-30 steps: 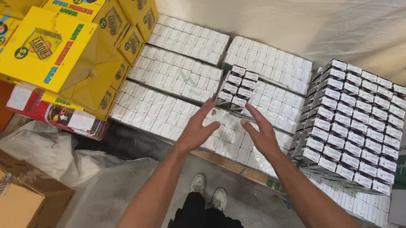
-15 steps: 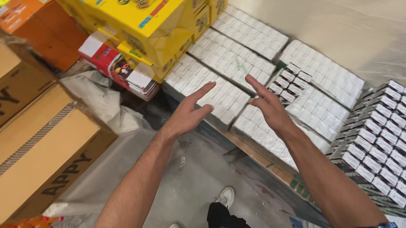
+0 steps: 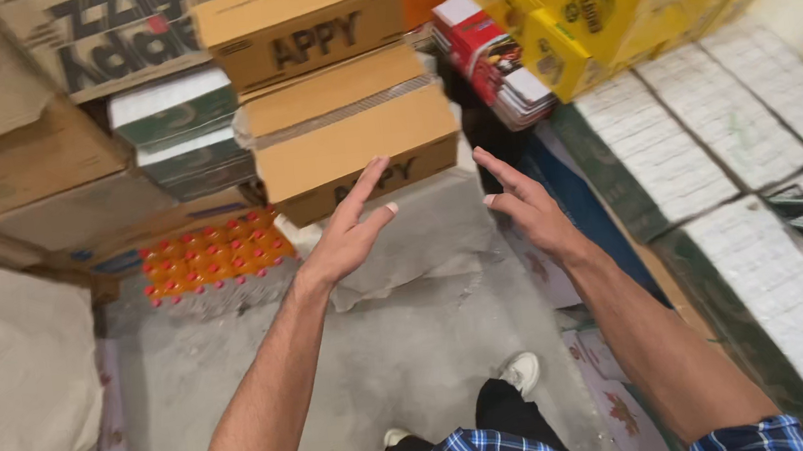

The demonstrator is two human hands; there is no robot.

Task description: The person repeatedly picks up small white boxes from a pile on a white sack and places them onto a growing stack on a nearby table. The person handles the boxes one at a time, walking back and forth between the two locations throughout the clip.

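Both bare hands are held open and empty in front of a stack of brown cardboard cartons.

The left hand [image 3: 348,236] and the right hand [image 3: 529,204] are spread wide, fingers extended, nothing gripped; the lowest carton [image 3: 353,146] of the stack is nearest to them, its front face just beyond the left fingertips, contact not discernible. It is seated on a grey sacking-covered bundle [image 3: 423,238], with a second carton [image 3: 300,12] stacked above. The carton is judged stiff-walled, taped shut and probably fairly heavy; its faces look smooth, so it is best taken by the two opposite short ends, low near the bottom edges. A shrink-wrapped pack of orange bottles [image 3: 216,260] is seen to the left.
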